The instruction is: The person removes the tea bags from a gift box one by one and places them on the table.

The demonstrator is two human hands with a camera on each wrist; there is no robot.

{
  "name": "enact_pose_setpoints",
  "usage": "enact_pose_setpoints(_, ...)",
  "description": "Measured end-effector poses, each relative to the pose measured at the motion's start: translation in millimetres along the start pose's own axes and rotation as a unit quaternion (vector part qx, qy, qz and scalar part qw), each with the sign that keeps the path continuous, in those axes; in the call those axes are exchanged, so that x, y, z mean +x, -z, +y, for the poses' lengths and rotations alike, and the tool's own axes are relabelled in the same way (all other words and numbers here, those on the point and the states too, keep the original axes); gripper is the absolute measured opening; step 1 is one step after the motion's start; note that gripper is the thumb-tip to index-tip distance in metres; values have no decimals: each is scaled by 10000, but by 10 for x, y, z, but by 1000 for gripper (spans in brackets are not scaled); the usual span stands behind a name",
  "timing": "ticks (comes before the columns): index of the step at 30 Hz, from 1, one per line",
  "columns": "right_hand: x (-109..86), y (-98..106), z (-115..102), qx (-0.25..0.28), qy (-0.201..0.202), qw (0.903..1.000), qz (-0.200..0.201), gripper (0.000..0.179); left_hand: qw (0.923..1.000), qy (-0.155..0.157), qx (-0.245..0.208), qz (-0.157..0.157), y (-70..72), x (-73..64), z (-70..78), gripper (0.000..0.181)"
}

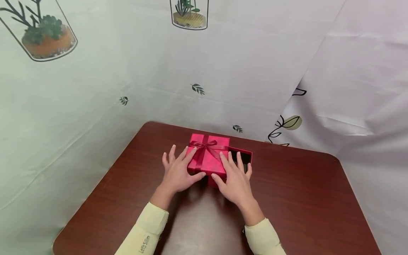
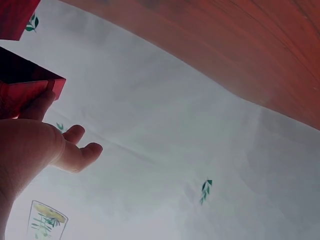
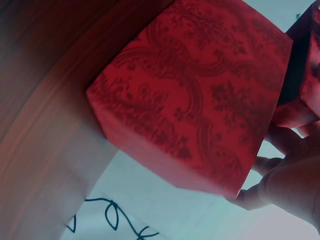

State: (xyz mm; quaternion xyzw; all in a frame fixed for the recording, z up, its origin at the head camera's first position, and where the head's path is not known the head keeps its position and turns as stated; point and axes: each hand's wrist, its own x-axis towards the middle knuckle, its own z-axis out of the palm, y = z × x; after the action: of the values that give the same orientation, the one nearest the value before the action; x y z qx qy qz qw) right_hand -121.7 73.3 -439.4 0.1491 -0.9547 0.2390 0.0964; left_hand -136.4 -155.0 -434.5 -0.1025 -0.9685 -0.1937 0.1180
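A red gift box lid (image 1: 213, 156) with a dark red ribbon and bow is held between the two hands, over the box base. The left hand (image 1: 178, 173) grips its left front corner, index finger along the side and thumb at the front edge; the other fingers spread outward. The right hand (image 1: 235, 182) holds the right front corner with thumb and index finger, its other fingers over the base's opening. The red patterned box base (image 3: 195, 95) stands below and to the right, its dark inside partly showing. In the left wrist view the lid's underside (image 2: 22, 70) looks dark and hollow.
A brown wooden table (image 1: 306, 198) with rounded corners bears the box. White curtains (image 1: 242, 67) printed with leaves and plant jars hang close behind and along the sides. Pale yellow sleeves (image 1: 143, 226) cover both forearms.
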Motion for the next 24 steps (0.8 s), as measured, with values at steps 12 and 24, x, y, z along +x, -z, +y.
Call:
enact_pose_setpoints(12,65,-99,-186,9,143,9999,16,81,9998,205,27,44,117,-50,-142,100)
enact_pose_setpoints(24,113,-210,-367,-31,266,9996,-103,80,9993,362,-68,115,192,-126,-329,102)
